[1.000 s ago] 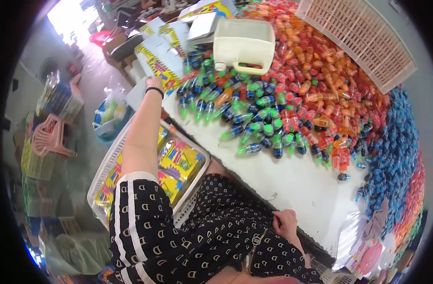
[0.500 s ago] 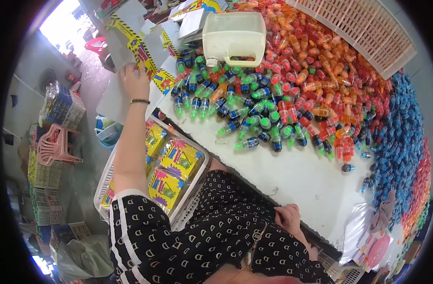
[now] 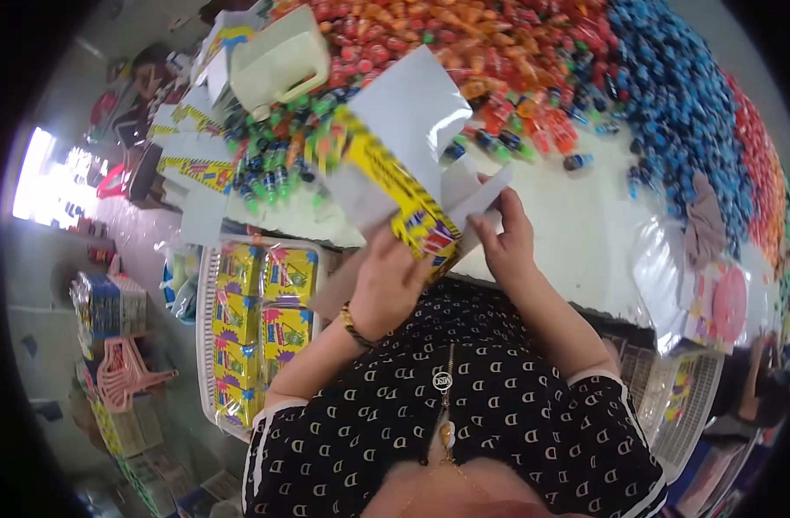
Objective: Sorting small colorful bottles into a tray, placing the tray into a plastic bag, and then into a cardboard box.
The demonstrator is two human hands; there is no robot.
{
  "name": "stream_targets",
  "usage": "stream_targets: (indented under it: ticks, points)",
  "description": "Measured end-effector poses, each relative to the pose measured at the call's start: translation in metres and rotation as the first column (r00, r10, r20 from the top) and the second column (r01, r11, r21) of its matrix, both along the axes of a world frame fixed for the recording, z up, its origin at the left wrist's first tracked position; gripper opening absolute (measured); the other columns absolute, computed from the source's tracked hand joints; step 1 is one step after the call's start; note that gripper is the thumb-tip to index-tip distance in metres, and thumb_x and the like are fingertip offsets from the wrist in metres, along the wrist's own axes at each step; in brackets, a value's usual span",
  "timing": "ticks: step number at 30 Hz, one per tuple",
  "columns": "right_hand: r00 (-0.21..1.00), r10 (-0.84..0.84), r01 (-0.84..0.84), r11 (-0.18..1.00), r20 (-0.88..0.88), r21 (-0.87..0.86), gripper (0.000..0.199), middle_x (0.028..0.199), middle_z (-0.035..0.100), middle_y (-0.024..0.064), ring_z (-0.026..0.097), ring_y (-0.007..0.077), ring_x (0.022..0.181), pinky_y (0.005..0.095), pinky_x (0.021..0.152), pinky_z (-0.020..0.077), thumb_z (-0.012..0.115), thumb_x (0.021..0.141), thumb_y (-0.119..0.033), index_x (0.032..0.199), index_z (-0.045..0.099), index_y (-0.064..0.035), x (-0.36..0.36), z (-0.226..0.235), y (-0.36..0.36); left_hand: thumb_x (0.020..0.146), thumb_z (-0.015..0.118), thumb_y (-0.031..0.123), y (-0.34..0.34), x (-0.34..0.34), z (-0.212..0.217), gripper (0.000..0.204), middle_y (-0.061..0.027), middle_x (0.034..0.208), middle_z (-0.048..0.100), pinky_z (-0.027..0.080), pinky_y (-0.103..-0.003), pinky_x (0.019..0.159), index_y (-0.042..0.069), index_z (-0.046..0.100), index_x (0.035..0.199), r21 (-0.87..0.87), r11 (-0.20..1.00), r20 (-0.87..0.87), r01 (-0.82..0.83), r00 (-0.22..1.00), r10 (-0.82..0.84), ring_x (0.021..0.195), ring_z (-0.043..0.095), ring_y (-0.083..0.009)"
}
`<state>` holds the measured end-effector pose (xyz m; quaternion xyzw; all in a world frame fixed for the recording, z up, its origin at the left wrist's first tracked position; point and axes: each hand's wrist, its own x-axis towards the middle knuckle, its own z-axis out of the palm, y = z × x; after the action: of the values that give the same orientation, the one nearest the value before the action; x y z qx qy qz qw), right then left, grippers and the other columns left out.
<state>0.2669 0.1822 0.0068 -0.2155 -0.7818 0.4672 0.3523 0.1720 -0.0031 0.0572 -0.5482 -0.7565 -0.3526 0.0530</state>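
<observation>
Fingers of the left hand point(image 3: 393, 281) clamp the lower end of a flat yellow carton point(image 3: 393, 151) at frame centre; the right hand point(image 3: 505, 235) pinches its white flap. Behind, small bottles point(image 3: 533, 78) cover the white surface point(image 3: 576, 233).
</observation>
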Motion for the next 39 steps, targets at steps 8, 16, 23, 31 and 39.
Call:
stream_targets:
  ticks: [8, 16, 23, 31, 39]
  points:
    - [0.996, -0.003, -0.056, 0.776, 0.092, 0.628, 0.012, 0.079, 0.062, 0.0066, 0.061, 0.0263, 0.076, 0.0486, 0.098, 0.0363, 0.063, 0.083, -0.008, 0.095, 0.06, -0.0082, 0.058, 0.038, 0.015, 0.098, 0.053, 0.023, 0.034, -0.064, 0.017, 0.06, -0.0115, 0.118, 0.056, 0.056, -0.032, 0.076, 0.012, 0.02, 0.147, 0.15, 0.975, 0.913, -0.163, 0.4, -0.074, 0.097, 0.063, -0.0204]
    - [0.813, 0.061, -0.407, 0.77, 0.579, 0.491, 0.013, 0.084, 0.065, 0.0065, 0.063, 0.0245, 0.084, 0.0545, 0.103, 0.0318, 0.058, 0.09, -0.022, 0.093, 0.063, -0.0102, 0.05, 0.077, 0.006, 0.093, 0.058, 0.042, 0.069, -0.045, 0.012, 0.077, -0.0157, 0.123, 0.055, 0.055, -0.034, 0.077, 0.015, 0.012, 0.149, 0.137, 0.942, 0.988, 0.306, 0.028, -0.153, 0.098, 0.063, -0.0222]
    - [0.703, -0.066, -0.434, 0.75, 0.709, 0.5, 0.029, 0.095, 0.066, 0.0077, 0.062, 0.025, 0.095, 0.0575, 0.107, 0.0274, 0.062, 0.086, -0.038, 0.1, 0.066, -0.0123, 0.045, 0.074, 0.023, 0.077, 0.076, 0.035, 0.071, -0.041, -0.015, 0.1, -0.018, 0.122, 0.053, 0.055, -0.034, 0.076, 0.016, 0.01, 0.149, 0.056, 0.931, 0.854, 0.361, 0.465, -0.231, 0.099, 0.062, -0.0232]
    - [0.79, 0.246, -0.519, 0.755, 0.561, 0.401, 0.026, 0.108, 0.064, 0.0043, 0.06, 0.0249, 0.107, 0.0576, 0.109, 0.0251, 0.07, 0.079, -0.031, 0.096, 0.067, -0.0123, 0.069, 0.095, 0.042, 0.074, 0.078, 0.02, 0.044, -0.043, -0.008, 0.103, -0.021, 0.124, 0.05, 0.056, -0.032, 0.067, 0.017, 0.008, 0.15, 0.136, 0.981, 0.97, 0.136, 0.184, -0.16, 0.093, 0.064, -0.0263]
    - [0.778, 0.291, -0.619, 0.511, 0.557, 0.596, 0.017, 0.108, 0.064, 0.0035, 0.06, 0.021, 0.106, 0.0484, 0.105, 0.035, 0.067, 0.079, -0.016, 0.095, 0.066, -0.013, 0.073, 0.124, 0.028, 0.078, 0.069, 0.01, 0.049, -0.036, 0.0, 0.096, -0.0252, 0.138, 0.039, 0.057, -0.032, 0.067, 0.018, 0.006, 0.15, 0.139, 0.99, 0.987, 0.006, -0.076, -0.138, 0.101, 0.063, -0.0357]
